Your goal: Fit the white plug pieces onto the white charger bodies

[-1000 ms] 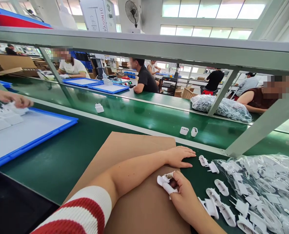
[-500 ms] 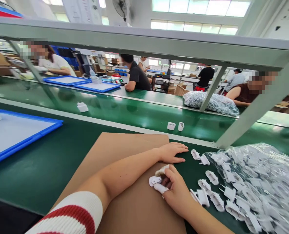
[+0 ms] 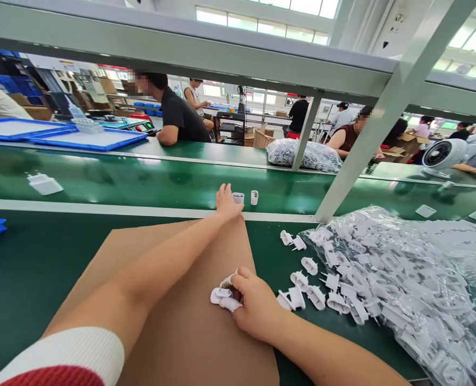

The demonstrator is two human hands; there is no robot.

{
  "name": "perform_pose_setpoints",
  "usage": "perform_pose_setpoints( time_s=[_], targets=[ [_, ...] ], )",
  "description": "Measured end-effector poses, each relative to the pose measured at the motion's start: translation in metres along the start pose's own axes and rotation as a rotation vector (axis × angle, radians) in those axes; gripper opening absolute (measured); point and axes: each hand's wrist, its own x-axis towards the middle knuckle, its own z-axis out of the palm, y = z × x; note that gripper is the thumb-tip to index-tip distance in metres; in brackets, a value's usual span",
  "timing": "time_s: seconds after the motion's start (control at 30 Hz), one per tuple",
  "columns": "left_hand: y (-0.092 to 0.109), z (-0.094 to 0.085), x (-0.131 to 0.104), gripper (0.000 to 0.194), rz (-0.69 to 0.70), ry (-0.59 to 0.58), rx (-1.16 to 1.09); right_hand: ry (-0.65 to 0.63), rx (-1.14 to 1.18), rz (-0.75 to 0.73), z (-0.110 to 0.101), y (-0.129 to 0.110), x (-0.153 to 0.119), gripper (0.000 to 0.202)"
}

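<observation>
My left hand is stretched out over the green belt. Its fingers and thumb are apart around a small white plastic housing, not closed on it. A second white housing stands upright just to the right. Above the brown cardboard sheet, my right hand pinches a white oval plug part between its thumb and forefinger, both wrapped in white covers. Loose white plug parts lie to the right of this hand.
A clear plastic bag heaped with white parts covers the right side of the bench. A slanted metal post rises behind it. On the belt at left lies a white plug adapter. Co-workers sit across the belt, near blue-rimmed trays.
My left hand has reached forward from the cardboard's edge to the housing on the belt. My right hand keeps the plug part over the cardboard. The view has turned right.
</observation>
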Motion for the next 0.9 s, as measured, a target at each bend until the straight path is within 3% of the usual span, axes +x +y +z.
perform_pose_setpoints(
  time_s=[0.13,0.27,0.43,0.6,0.73,0.9],
  targets=[
    [-0.012,-0.010,0.027,0.036,-0.031,-0.138,0.001,0.009,0.019,-0.039,0.002,0.004,-0.001,0.021],
    [-0.012,-0.026,0.016,0.030,-0.012,-0.136,-0.022,0.133,0.311,-0.027,-0.006,0.000,0.004,0.009],
    [-0.002,-0.059,-0.049,0.038,0.070,-0.193,-0.122,0.388,0.857,0.226,-0.038,-0.006,0.015,0.033],
    [0.010,-0.095,-0.137,0.040,0.157,-0.359,-0.230,0.366,1.158,0.311,-0.055,-0.004,0.019,0.039],
    [0.011,-0.101,-0.173,0.036,0.178,-0.431,-0.285,0.314,1.173,0.330,-0.051,-0.003,0.019,0.040],
    [0.000,-0.091,-0.179,0.050,0.128,-0.471,-0.391,0.385,0.918,0.275,-0.047,0.004,0.020,0.040]
  ],
)
